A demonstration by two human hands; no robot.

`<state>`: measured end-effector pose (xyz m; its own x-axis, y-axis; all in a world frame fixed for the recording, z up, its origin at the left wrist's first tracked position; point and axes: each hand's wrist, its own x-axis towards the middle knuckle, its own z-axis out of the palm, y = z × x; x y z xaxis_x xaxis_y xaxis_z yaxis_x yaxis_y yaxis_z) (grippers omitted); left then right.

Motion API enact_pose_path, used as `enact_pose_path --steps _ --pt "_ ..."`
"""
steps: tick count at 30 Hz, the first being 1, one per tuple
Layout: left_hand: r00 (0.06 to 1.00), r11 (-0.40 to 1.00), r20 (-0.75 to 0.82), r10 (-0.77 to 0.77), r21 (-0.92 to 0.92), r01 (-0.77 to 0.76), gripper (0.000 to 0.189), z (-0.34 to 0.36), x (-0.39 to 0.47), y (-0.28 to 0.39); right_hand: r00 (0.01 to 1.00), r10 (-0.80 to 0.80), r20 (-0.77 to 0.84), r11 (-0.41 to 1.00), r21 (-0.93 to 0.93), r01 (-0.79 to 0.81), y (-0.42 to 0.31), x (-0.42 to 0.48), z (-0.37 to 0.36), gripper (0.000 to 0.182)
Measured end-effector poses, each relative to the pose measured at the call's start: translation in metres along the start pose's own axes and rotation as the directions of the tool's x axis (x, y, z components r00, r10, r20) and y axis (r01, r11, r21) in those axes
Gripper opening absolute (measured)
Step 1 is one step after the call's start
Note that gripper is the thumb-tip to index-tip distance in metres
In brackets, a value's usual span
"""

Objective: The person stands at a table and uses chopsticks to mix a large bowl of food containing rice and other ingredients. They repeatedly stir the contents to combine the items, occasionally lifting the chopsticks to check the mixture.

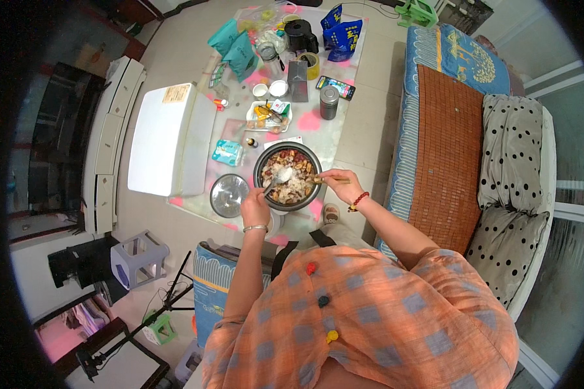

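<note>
A dark round pot (317,193) stands near the table's front edge, filled with a mix of white grains, red dates and brown pieces (288,187). In my left hand (255,209) is a metal spoon (272,185); a white heap lies at its bowl end, over the middle of the mix. From the right, my right hand (343,187) grips thin wooden sticks (338,180), probably chopsticks, whose tips reach into the mix at the pot's right side. Left of the pot lies a round glass lid (228,195), close to my left hand.
A white foam box (160,141) sits at the table's left. Behind the pot are a tray (270,127) of small items, a steel canister (329,103), a phone (336,87), a black kettle (300,35) and standing pouches (343,39). A couch with a brown mat (447,160) lines the right.
</note>
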<state>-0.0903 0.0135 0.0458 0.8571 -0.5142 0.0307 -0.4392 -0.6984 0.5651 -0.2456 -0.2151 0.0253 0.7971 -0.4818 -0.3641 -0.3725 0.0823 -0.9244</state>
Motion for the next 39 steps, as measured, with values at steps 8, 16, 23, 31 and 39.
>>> enact_pose_path --steps 8,16,23,31,39 --pt "0.944 0.896 0.102 -0.314 -0.296 0.33 0.015 -0.005 -0.026 -0.046 0.998 -0.064 0.022 0.997 0.044 0.063 -0.011 0.0 0.006 0.017" --pt "0.759 0.484 0.367 -0.538 -0.603 0.634 0.017 -0.035 -0.058 -0.064 0.996 -0.088 0.013 0.995 -0.049 0.089 -0.013 0.016 0.025 0.018" --pt "0.75 0.688 0.211 -0.627 -0.303 0.66 0.016 -0.036 -0.105 -0.124 0.994 -0.071 0.087 0.98 -0.179 0.086 -0.045 0.016 0.043 0.019" --pt "0.835 0.857 0.212 -0.508 0.028 0.515 0.018 0.021 -0.089 -0.154 0.929 -0.224 0.296 0.905 -0.29 0.311 -0.032 0.024 0.07 0.018" --pt "0.811 0.814 0.21 -0.546 -0.098 0.573 0.019 0.049 -0.083 -0.144 0.926 -0.203 0.319 0.864 -0.386 0.323 -0.075 0.028 0.069 0.019"
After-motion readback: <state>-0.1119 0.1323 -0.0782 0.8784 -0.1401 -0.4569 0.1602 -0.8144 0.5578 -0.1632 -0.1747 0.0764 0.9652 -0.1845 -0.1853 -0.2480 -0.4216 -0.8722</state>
